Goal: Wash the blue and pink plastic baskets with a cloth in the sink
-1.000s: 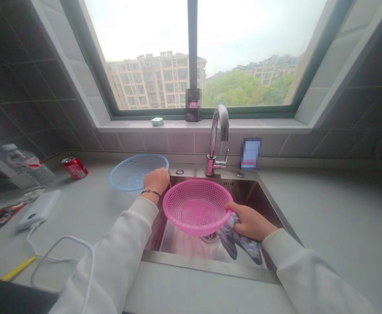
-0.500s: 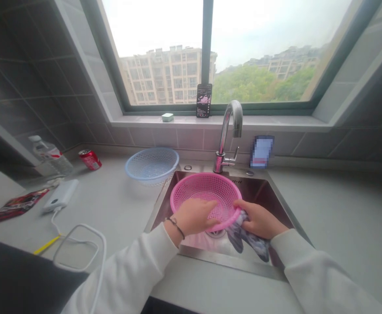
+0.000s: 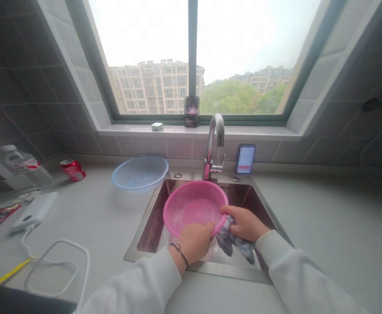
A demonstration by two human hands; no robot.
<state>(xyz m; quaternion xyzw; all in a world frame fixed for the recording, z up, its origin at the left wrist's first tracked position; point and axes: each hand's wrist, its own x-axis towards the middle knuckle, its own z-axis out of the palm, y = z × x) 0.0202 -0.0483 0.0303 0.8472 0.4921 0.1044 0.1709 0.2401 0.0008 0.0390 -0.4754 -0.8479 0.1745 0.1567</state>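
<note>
A round pink plastic colander [image 3: 195, 198] is held tilted over the steel sink [image 3: 252, 196], its perforated inside showing with nothing in it. My left hand [image 3: 194, 244] grips the colander's near rim, fingers closed round it, palm side hidden. On the right rim, my right hand [image 3: 246, 223] pinches the colander together with a wet grey-and-white patterned cloth [image 3: 232, 244]. Two loose ends of the cloth hang down below the rim, over the sink. Part of the sink's drain shows under the colander.
Behind the sink rises a chrome faucet [image 3: 215, 139]. A blue colander [image 3: 140, 174] stands left of it. A red can [image 3: 73, 170], plastic bottle [image 3: 27, 165], white power bank [image 3: 35, 211] and looped cable [image 3: 86, 261] lie further left. A phone [image 3: 246, 159] leans at the back right.
My left hand has moved from over the colander's inside to its near rim and closed there. My right hand keeps its hold. The camera view has shifted slightly.
</note>
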